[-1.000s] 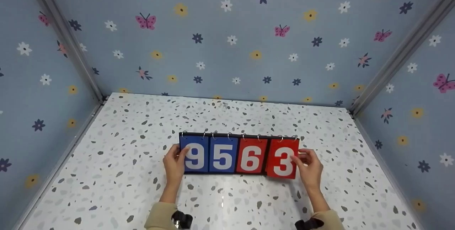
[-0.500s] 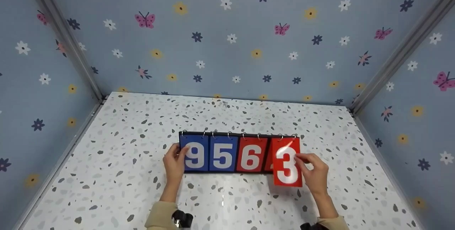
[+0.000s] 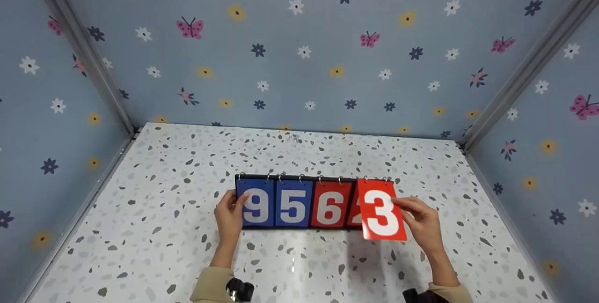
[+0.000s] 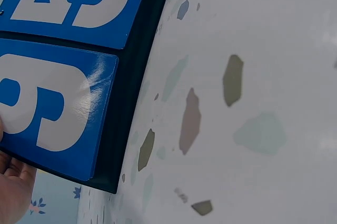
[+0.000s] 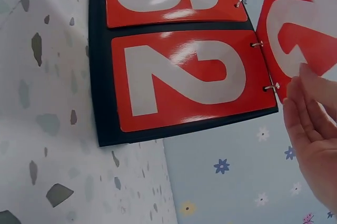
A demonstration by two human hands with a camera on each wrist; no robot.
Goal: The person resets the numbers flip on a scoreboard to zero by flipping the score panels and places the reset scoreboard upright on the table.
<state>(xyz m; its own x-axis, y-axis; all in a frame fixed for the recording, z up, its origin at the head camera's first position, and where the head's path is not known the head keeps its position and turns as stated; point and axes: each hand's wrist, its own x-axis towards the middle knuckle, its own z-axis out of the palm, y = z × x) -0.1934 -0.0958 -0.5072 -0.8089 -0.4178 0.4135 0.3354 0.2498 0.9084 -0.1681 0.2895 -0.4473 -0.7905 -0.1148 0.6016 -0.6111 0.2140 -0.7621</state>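
A flip scoreboard (image 5: 102,87) with a black backing and ringed number cards is held up in the head view. It shows a blue 9 card (image 3: 257,204), a blue 5 card (image 3: 293,203) and a red 6 card (image 3: 330,203). My left hand (image 3: 228,214) grips the left end, thumb on the 9 card, other fingers mostly hidden behind. At the right end, my right hand (image 3: 423,223) pinches the right edge of a red 3 card (image 3: 381,214), lifted off the stack. Under it lies a red 2 card (image 5: 181,79), plain in the right wrist view.
Below lies a white speckled tabletop (image 3: 187,247). A blue wall (image 3: 299,26) printed with flowers and butterflies stands behind it, with side walls (image 3: 37,120) at left and right. Grey posts (image 3: 84,50) mark the corners.
My right hand has moved right, drawing the red 3 card away from the board and uncovering part of the 2 card. The left hand keeps its grip in place.
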